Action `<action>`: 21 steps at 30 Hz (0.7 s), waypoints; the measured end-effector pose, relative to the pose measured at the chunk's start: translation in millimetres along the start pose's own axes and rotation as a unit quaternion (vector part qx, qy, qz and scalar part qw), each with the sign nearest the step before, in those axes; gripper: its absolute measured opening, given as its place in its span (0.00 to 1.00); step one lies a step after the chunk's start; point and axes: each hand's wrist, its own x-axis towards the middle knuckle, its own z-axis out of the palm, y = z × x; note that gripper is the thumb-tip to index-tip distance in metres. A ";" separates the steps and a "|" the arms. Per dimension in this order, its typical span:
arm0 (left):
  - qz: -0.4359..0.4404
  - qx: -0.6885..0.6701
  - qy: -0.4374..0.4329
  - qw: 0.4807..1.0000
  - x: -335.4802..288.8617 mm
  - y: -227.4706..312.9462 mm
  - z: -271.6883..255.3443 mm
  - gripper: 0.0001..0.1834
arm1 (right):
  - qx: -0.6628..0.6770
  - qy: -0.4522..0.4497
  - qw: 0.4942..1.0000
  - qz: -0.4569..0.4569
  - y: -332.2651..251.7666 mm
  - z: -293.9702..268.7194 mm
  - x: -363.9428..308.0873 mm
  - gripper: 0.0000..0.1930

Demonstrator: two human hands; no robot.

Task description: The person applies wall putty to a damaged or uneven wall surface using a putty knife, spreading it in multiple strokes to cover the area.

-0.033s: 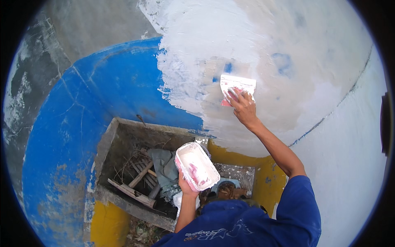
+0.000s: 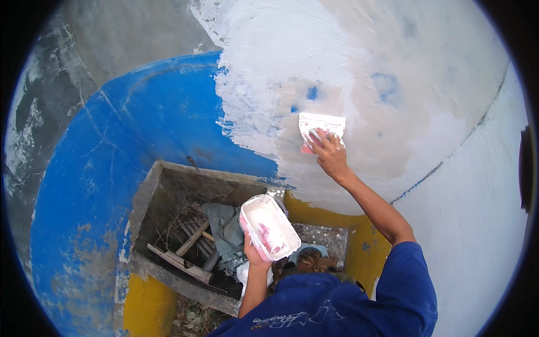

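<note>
My right hand (image 2: 331,157) grips a wide putty spreader (image 2: 322,124), pinkish-red and smeared with white. Its broad edge lies against the wall, just below two small blue spots in a patch of thin, damp-looking coating. White putty (image 2: 286,50) covers the wall around it, with a ragged left border over blue paint (image 2: 179,112). Lower down, my left hand (image 2: 255,251) holds a rectangular tub (image 2: 289,238) from beneath and the side. The tub is tilted, its rim crusted white, and white putty with pink streaks shows inside.
Below the blue wall is a concrete trough (image 2: 149,194) holding sticks, wooden pieces (image 2: 182,264) and a grey-green cloth (image 2: 224,230). Yellow-painted surfaces (image 2: 368,247) and a speckled ledge (image 2: 331,236) lie beneath the putty area. A dark crack (image 2: 438,165) runs along the right wall.
My right hand has drawn the spreader slightly down and left, showing more of the blue spots above it. My left hand and the tub stay almost where they were.
</note>
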 end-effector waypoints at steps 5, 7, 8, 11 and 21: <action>0.003 0.001 -0.004 1.000 1.1 4.1 -7.6 0.33 | 0.040 -0.021 0.999 0.010 -28.9 9.8 -11.7 0.29; 0.024 0.011 -0.011 1.000 -0.1 5.5 -9.1 0.33 | 0.047 0.042 0.998 0.004 -35.8 -5.8 15.9 0.29; 0.022 0.011 -0.010 1.000 -0.3 4.9 -9.1 0.33 | 0.058 0.072 0.996 0.012 -34.9 -14.5 34.2 0.31; 0.019 0.011 0.005 1.000 -1.5 6.7 -9.6 0.33 | 0.033 0.138 0.990 0.024 -35.7 -52.2 95.0 0.29; 0.036 0.005 -0.007 0.999 -3.9 14.9 -13.3 0.33 | 0.011 0.089 0.996 0.016 -54.0 7.3 65.2 0.29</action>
